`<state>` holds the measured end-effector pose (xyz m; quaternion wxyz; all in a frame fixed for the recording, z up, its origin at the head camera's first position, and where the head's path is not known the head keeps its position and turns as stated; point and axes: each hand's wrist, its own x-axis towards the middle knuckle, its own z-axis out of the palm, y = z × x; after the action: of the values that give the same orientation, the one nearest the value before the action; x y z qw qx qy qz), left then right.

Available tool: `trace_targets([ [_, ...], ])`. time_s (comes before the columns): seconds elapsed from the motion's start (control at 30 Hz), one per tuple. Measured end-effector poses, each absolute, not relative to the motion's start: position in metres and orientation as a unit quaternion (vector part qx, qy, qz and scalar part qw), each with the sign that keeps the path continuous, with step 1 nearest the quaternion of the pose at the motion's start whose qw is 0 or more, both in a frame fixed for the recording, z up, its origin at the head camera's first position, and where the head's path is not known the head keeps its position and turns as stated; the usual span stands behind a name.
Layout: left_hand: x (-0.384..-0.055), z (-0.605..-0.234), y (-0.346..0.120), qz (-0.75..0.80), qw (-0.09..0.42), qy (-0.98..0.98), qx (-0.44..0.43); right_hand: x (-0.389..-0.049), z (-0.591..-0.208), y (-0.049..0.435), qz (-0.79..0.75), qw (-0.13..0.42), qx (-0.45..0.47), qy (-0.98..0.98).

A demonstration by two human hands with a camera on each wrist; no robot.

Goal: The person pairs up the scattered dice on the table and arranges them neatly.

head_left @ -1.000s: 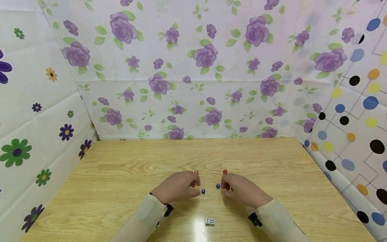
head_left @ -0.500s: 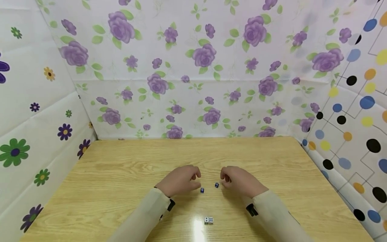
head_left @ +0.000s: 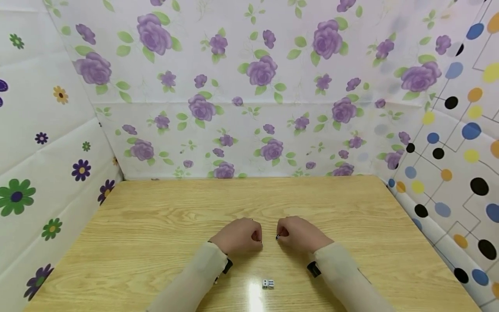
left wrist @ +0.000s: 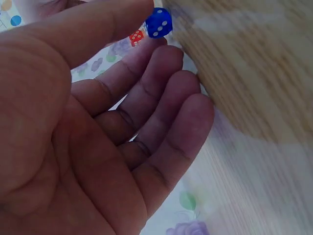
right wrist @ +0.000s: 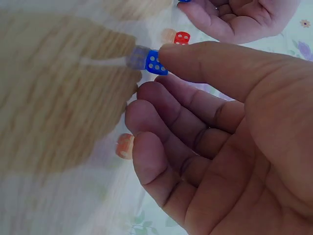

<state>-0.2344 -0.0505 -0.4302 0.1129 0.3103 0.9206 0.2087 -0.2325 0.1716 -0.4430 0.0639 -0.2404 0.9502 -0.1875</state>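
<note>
My left hand [head_left: 239, 236] pinches a blue die [left wrist: 159, 23] with white pips between thumb and forefinger, low at the tabletop. Opposite it, my right hand [head_left: 302, 235] has thumb and forefinger on a second blue die [right wrist: 156, 62], whose reflection shows on the glossy wood beside it. The other fingers of both hands are bent, with nothing visible in the palms. Beyond the right thumb, the right wrist view shows a red die [right wrist: 182, 37] close to the left hand. Another red die [left wrist: 136, 37] shows past the left fingertips in the left wrist view.
Two white dice [head_left: 268, 284] sit side by side on the wooden table [head_left: 163, 208], nearer the body than the hands. Flowered cloth [head_left: 261, 130] hangs along the far edge, with patterned cloths [head_left: 448, 173] at either side.
Both hands first rose slightly over the red dice, hiding them from the head view. Then thumbs and forefingers came together on the blue dice. The white dice stayed put.
</note>
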Motion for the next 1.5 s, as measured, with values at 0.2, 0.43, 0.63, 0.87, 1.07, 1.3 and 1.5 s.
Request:
trace_targets([
  [0.2, -0.234, -0.430, -0.051, 0.211, 0.111, 0.920, 0.312, -0.232, -0.446, 0.169, -0.193, 0.059, -0.239, 0.950],
  [0.43, -0.237, -0.434, -0.056, 0.215, 0.111, 0.918, 0.315, -0.231, -0.447, 0.165, -0.197, 0.052, -0.248, 0.947],
  [0.63, -0.239, -0.431, -0.063, 0.215, 0.106, 0.918, 0.316, -0.232, -0.448, 0.164, -0.194, 0.041, -0.249, 0.948],
  [0.87, -0.236, -0.421, -0.064, 0.215, 0.097, 0.917, 0.321, -0.230, -0.444, 0.169, -0.193, 0.033, -0.241, 0.951],
  [1.07, -0.237, -0.413, -0.066, 0.211, 0.087, 0.918, 0.325, -0.229, -0.441, 0.173, -0.191, 0.027, -0.243, 0.951],
  [1.3, -0.238, -0.410, -0.067, 0.210, 0.088, 0.920, 0.317, -0.228, -0.436, 0.175, -0.185, 0.036, -0.242, 0.952],
  [1.5, -0.237, -0.410, -0.069, 0.202, 0.097, 0.922, 0.316, -0.228, -0.437, 0.177, -0.182, 0.050, -0.245, 0.951],
])
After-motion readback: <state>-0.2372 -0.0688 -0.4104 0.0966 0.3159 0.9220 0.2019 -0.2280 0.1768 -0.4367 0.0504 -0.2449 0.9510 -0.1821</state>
